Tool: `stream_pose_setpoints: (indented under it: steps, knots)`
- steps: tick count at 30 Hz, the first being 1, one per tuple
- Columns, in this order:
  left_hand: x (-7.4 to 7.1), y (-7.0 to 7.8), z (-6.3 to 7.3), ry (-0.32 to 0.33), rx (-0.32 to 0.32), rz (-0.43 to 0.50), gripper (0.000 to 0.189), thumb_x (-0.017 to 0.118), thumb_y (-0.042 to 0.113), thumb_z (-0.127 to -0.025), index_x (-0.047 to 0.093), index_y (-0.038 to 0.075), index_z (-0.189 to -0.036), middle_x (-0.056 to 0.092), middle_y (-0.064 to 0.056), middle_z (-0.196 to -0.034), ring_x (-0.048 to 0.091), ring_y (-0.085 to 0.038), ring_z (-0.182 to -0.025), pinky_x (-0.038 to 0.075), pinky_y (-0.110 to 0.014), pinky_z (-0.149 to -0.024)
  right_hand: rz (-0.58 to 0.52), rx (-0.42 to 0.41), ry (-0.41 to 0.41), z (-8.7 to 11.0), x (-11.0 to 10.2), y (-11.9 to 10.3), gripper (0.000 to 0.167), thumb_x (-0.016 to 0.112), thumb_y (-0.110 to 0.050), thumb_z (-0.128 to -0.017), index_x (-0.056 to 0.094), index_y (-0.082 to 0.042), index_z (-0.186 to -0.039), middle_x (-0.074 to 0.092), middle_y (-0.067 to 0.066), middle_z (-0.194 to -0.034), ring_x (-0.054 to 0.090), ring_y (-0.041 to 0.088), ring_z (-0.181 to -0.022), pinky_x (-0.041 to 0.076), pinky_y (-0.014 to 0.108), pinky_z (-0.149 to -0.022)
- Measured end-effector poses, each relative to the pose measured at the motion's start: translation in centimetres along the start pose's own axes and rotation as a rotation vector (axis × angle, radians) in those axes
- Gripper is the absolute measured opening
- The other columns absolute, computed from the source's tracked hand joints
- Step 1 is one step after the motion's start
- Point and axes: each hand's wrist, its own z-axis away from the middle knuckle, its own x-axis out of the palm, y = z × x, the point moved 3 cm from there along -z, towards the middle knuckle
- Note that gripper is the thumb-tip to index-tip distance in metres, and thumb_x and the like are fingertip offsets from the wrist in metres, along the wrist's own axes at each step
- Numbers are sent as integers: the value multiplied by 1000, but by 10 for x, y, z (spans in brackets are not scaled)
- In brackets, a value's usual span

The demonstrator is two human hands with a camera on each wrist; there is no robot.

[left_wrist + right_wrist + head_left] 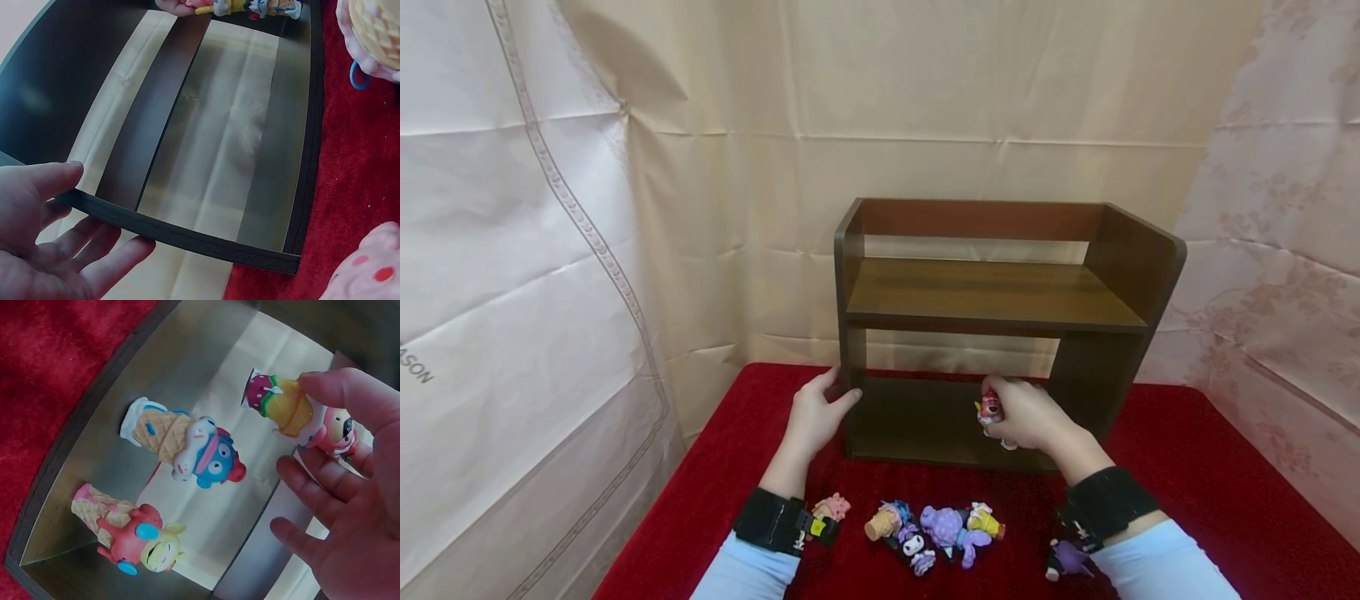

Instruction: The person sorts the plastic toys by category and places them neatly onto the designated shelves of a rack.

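1. Worked before creased cream curtains (925, 83), over a red cloth (715, 500) bearing a dark brown two-tier shelf (992, 292).
2. Gripped that shelf by its left side panel (852, 354) with the left hand (814, 412), with thumb inside the front edge and fingers spread apart outside.
3. Held a pink-headed cone figurine (287, 409) in the right hand (1030, 412), with thumb and forefinger clamped on it and the other fingers apart.
4. Had it head up within the lower compartment, over the lower board (917, 417); could not tell about contact with that board.
5. Saw a blue-headed figurine (215, 456) and a yellow-faced red figurine (131, 534) standing upright there, apart.
6. Saw, on the cloth in front, a pink figurine (832, 506), a mixed cluster of figurines (943, 527) and a dark purple figurine (1071, 557).
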Motion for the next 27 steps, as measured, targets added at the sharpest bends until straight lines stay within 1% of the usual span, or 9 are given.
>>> stream_pose_setpoints:
  steps: [3, 11, 19, 27]
  knots:
    - [0, 1, 0, -2, 3, 1, 58, 73, 21, -95, 53, 8, -149, 61, -15, -139, 61, -33, -123, 54, -49, -95, 67, -14, 2, -3, 4, -1, 50, 87, -19, -76, 60, -7, -117, 59, -1, -85, 57, 12, -68, 50, 32, -61]
    - [-1, 1, 0, -2, 4, 8, 58, 73, 20, -95, 54, 8, -148, 63, -15, -137, 62, -33, -122, 55, -49, -94, 92, 8, -29, -10, 15, 0, 51, 89, -20, -75, 60, -7, -115, 59, 0, -87, 56, 16, -75, 50, 37, -67]
    - [-1, 1, 0, -1, -7, 5, 58, 73, 21, -95, 54, 9, -149, 62, -15, -138, 61, -33, -122, 54, -49, -95, 159, 0, -37, -17, 26, 0, 44, 88, -22, -73, 61, -10, -106, 56, -3, -80, 54, 16, -73, 47, 46, -73]
    - [0, -1, 0, -12, 11, 19, 58, 73, 20, -95, 54, 8, -148, 62, -15, -138, 60, -38, -124, 54, -50, -95, 211, 27, -68, -20, 33, 1, 45, 89, -25, -75, 62, -10, -107, 58, -3, -79, 56, 18, -76, 45, 56, -87]
